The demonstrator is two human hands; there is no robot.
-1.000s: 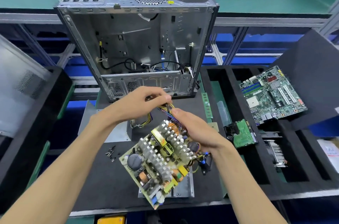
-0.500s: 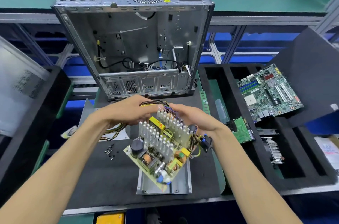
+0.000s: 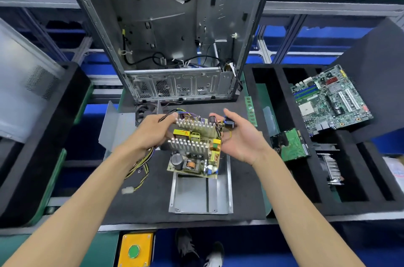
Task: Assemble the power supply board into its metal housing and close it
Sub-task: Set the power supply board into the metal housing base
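1. The left hand [image 3: 156, 132] curls its fingers round the far left corner of the power supply board [image 3: 195, 148], by the bundle of wires [image 3: 140, 162] that hangs down under the wrist.
2. The right hand [image 3: 241, 138] cups the board's right edge, palm turned inward and fingers loosely bent; a small black plug [image 3: 229, 123] on short leads rests against the fingers. Whether it truly grips the board, I cannot tell.
3. The one board is held in the air between both hands, tilted, parts facing up. Its long axis runs away from the person, the near end dipping over the far end of the housing tray [image 3: 202, 195].
4. Two finned heat sinks lie across the board, side by side.
5. One open metal tray lies flat on the dark mat [image 3: 153, 205], long axis also pointing away.
6. Beyond stands one opened computer case [image 3: 170, 34]; right of it, one motherboard [image 3: 331, 99] leans in a black foam rack [image 3: 282, 135].
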